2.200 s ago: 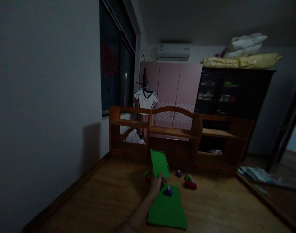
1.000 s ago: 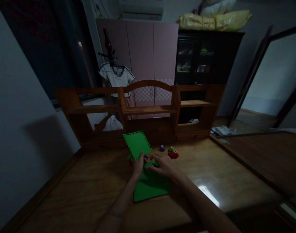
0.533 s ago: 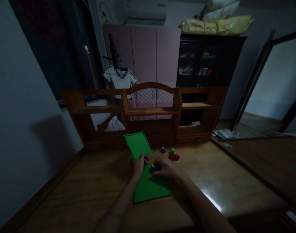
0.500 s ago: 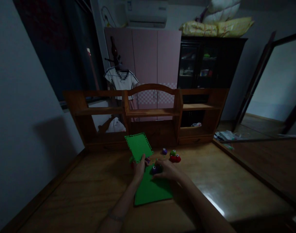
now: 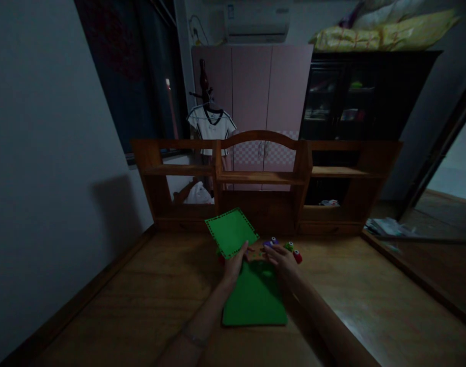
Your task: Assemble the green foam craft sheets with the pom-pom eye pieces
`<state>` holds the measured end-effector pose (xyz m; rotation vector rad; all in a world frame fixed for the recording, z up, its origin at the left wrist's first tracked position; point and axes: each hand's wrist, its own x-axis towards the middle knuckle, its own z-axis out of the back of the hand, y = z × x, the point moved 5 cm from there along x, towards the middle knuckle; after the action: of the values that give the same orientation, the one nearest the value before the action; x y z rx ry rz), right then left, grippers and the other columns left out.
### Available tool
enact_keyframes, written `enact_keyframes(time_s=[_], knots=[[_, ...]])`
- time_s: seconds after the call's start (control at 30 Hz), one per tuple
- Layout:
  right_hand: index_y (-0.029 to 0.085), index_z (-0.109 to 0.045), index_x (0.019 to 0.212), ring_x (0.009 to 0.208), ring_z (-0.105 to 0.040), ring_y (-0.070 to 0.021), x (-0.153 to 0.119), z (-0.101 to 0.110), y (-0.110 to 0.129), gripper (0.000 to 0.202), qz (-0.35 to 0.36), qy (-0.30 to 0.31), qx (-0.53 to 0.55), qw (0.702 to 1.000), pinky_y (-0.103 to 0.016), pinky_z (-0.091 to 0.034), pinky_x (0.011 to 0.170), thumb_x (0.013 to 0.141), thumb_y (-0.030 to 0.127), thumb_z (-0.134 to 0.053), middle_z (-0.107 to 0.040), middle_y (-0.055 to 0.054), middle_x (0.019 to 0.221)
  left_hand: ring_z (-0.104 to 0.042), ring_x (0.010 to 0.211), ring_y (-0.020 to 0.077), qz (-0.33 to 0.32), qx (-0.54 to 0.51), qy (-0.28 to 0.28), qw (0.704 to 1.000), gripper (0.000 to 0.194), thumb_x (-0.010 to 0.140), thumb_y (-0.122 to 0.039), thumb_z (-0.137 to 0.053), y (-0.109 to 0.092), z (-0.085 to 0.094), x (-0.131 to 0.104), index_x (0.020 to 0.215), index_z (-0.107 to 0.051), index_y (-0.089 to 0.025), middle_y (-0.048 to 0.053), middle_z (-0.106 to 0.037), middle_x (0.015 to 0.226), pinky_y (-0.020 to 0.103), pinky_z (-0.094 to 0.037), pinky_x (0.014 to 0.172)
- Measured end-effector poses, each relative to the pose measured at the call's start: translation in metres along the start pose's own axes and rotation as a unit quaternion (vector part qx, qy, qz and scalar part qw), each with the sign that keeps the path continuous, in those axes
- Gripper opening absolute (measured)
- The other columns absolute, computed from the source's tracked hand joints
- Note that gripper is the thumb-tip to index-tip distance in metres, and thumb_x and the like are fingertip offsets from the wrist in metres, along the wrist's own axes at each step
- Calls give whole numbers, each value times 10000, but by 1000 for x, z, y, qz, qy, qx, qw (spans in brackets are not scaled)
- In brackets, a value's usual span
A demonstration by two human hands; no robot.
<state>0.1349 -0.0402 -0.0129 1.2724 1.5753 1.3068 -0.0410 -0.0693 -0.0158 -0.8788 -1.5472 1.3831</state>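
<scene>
A bright green sheet (image 5: 254, 300) lies on the brown wooden tabletop (image 5: 141, 300). A second green sheet (image 5: 231, 232) has a dotted border of small holes. Beside them sit purple (image 5: 273, 241), green (image 5: 289, 246) and red (image 5: 297, 256) punches.

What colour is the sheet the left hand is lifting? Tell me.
Bright green, with a row of small punched holes along its edges: the raised sheet shows best in the head view.

A flat sheet (image 5: 254, 300) is laid on the desk (image 5: 141, 300), before a second sheet (image 5: 231, 232) that is raised at its far end. The left hand (image 5: 235, 262) is placed at the second sheet's near edge, the right hand (image 5: 284, 260) just to its right. Small punches (image 5: 290, 247) are grouped beyond the right hand. A shelf unit (image 5: 263, 178) is set behind everything.
</scene>
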Motion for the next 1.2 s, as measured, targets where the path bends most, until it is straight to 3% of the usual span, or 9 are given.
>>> enact_keyframes(time_s=[0.07, 0.17, 0.33, 0.43, 0.67, 0.9, 1.2], knots=[[186, -649, 878, 859, -661, -213, 2, 0, -3, 305, -20, -3, 83, 996, -342, -500, 835, 660, 359, -771, -695, -67, 935, -524, 484, 143, 20, -38, 13, 999, 544, 760, -659, -502, 0, -3, -1, 593, -646, -162, 40, -604, 549, 276, -427, 583], [198, -666, 880, 895, -658, -219, 2, -1, 0, 313, -14, 5, 117, 993, -348, -500, 869, 619, 310, -797, -699, -59, 946, -523, 465, 137, 36, -63, 15, 997, 557, 762, -668, -491, 1, -5, -2, 552, -601, -163, 46, -603, 550, 269, -421, 549], [207, -680, 990, 955, -646, -244, -1, -6, 2, 422, -20, 30, 116, 993, -389, -493, 903, 591, 264, -807, -691, -64, 1003, -492, 443, 124, 22, -39, -6, 999, 543, 769, -652, -498, -1, -4, -4, 497, -533, -184, 9, -526, 472, 253, -407, 538], [191, -685, 981, 968, -643, -233, -6, -12, 1, 403, -34, 58, 119, 991, -381, -470, 939, 600, 250, -802, -682, -70, 1025, -456, 430, 115, 13, -38, 15, 999, 549, 780, -650, -484, -3, -7, -5, 471, -485, -196, -8, -473, 442, 253, -399, 537], [171, -691, 964, 865, -659, -203, -20, -30, 13, 333, -24, 128, 75, 989, -367, -471, 903, 677, 322, -768, -687, -72, 950, -522, 537, 144, 31, -84, 59, 994, 444, 708, -601, -580, -3, -16, -9, 579, -574, -176, 21, -582, 575, 274, -438, 587], [155, -692, 884, 804, -635, -173, -18, -27, 13, 301, -19, 114, 39, 993, -310, -479, 811, 684, 370, -760, -680, -63, 881, -540, 525, 150, 0, -90, 81, 993, 457, 725, -594, -582, -23, -19, -21, 575, -618, -163, 47, -628, 596, 283, -450, 590], [172, -662, 865, 768, -627, -171, -21, -27, 19, 326, 3, 96, -6, 995, -303, -479, 748, 656, 398, -770, -668, -42, 850, -569, 525, 167, -32, -43, 85, 995, 463, 780, -574, -543, -29, -18, -26, 563, -621, -173, 51, -639, 590, 302, -468, 632]])
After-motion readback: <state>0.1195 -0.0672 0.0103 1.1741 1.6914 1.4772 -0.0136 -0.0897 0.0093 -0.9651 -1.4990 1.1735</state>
